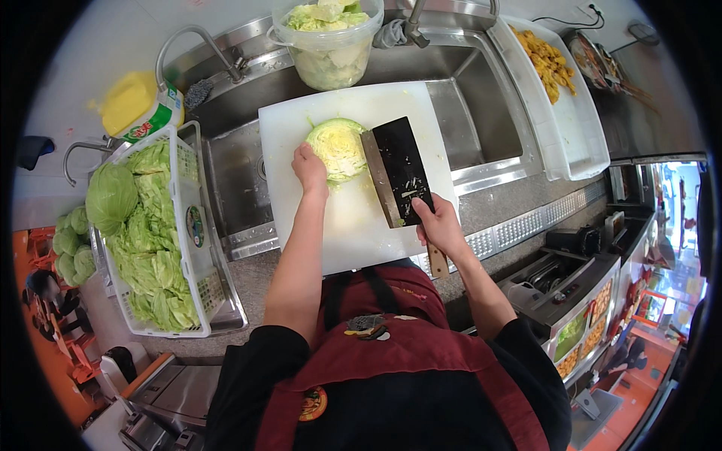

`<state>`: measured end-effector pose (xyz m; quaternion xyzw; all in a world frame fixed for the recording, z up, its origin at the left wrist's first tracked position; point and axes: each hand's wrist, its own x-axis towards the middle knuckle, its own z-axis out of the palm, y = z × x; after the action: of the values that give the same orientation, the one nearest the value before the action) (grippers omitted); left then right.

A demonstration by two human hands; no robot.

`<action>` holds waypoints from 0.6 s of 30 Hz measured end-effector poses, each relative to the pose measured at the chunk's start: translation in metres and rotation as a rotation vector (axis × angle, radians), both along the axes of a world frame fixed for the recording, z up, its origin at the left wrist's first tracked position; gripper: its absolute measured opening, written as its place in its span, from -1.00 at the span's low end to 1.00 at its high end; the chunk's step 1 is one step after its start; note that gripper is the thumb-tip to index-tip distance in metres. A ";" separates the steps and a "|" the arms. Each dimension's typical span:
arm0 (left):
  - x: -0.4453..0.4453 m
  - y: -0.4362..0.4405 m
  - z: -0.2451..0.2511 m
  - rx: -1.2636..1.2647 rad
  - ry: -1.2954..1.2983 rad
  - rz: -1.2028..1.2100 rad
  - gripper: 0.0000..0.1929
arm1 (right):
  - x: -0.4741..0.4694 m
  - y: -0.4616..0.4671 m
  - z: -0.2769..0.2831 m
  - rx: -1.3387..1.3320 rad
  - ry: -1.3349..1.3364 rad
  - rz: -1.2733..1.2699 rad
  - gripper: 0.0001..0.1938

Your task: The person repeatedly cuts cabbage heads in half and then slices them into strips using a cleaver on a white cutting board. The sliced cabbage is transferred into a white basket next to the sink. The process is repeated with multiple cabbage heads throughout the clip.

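A cut cabbage rests on a white cutting board, its pale layered face turned up. My left hand presses against the cabbage's left side, fingers curled at its edge. In my right hand is a black-bladed cleaver with a wooden handle. The blade lies tilted just right of the cabbage, close to its edge; whether they touch I cannot tell. Small pale shreds cling to the blade's flat side. The board spans part of the steel sink.
A clear plastic bucket of cut cabbage stands behind the board. To the left, a white basket holds leaves and a whole cabbage. At right sits a white tub with yellow-coated pieces. Faucets rise along the sink's back.
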<state>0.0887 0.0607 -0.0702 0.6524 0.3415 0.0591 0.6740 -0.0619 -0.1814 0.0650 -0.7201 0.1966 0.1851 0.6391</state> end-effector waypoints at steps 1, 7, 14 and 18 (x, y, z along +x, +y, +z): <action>0.000 -0.001 0.000 -0.002 0.000 -0.022 -0.53 | 0.006 0.001 -0.002 0.018 0.011 0.018 -0.74; 0.001 -0.011 0.008 0.148 -0.030 0.025 -0.58 | 0.034 0.047 -0.022 -0.015 0.005 0.071 -0.70; -0.049 -0.007 0.057 0.942 -0.585 -0.544 -0.53 | 0.035 0.054 -0.020 -0.100 -0.085 0.073 -0.73; -0.052 -0.003 0.078 0.979 -0.636 -0.732 -0.62 | 0.022 0.038 0.002 -0.363 -0.333 -0.024 -0.74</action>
<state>0.0366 0.0578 0.0079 0.9061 -0.1812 0.1635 0.3456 -0.0397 -0.1436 0.0671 -0.8414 0.1270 0.0178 0.5249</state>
